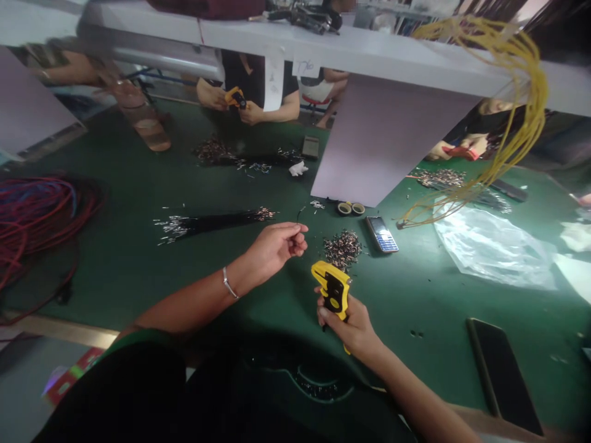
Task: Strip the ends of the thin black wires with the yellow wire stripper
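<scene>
My left hand is closed in a pinch over the green table, and a short thin dark wire sticks up from its fingertips. In my right hand is a yellow and black wire stripper, its head pointing up and away from me. Just beyond the tool lies a pile of small dark cut ends with coppery tips. To the left, a bundle of black wires rests flat, silvery tips at its left end and coppery ones at its right.
A keypad phone, two tape rolls and a clear plastic bag lie to the right. A smartphone is near the front edge. Yellow wires hang from the shelf. Across the table, a co-worker's hands hold another stripper.
</scene>
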`<state>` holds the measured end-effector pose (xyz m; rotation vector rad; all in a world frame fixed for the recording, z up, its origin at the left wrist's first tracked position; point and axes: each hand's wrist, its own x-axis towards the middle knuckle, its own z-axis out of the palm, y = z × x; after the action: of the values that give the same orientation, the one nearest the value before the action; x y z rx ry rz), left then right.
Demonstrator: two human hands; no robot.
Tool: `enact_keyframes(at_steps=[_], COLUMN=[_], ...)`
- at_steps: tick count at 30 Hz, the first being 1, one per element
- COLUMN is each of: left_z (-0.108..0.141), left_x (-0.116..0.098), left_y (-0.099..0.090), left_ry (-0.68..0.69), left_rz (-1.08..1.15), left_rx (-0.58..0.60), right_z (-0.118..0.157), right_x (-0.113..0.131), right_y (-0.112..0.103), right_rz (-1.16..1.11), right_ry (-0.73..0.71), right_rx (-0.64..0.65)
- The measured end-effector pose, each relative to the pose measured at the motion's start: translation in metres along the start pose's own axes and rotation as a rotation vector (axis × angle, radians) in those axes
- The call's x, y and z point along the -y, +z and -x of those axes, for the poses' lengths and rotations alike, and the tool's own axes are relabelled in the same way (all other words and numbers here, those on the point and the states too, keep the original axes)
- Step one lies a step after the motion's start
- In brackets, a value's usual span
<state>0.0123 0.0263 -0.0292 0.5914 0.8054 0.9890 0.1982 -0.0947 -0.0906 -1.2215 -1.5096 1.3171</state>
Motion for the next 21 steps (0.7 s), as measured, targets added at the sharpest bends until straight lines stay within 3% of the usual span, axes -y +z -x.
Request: enact_keyframes(at_steps=[9, 16, 21], left_z=[-0.003, 0.000, 0.002], left_x=[0.003, 0.000, -0.003], left_y=[-0.003, 0.000, 0.006], left_ry=[-0.009, 0.068, 0.159], left_rz=[-0.033, -0.153, -0.224], left_rx=[0.018, 0.030, 0.006], right_z=[-0.002, -0.004, -0.003], right_x=[0.001, 0.010, 0.010], right_y=[0.003, 0.007, 0.009], right_rz=[0.365, 0.409, 0.427], right_ry=[-0.139, -0.193, -0.133], right_rx=[-0.070, -0.054, -0.065])
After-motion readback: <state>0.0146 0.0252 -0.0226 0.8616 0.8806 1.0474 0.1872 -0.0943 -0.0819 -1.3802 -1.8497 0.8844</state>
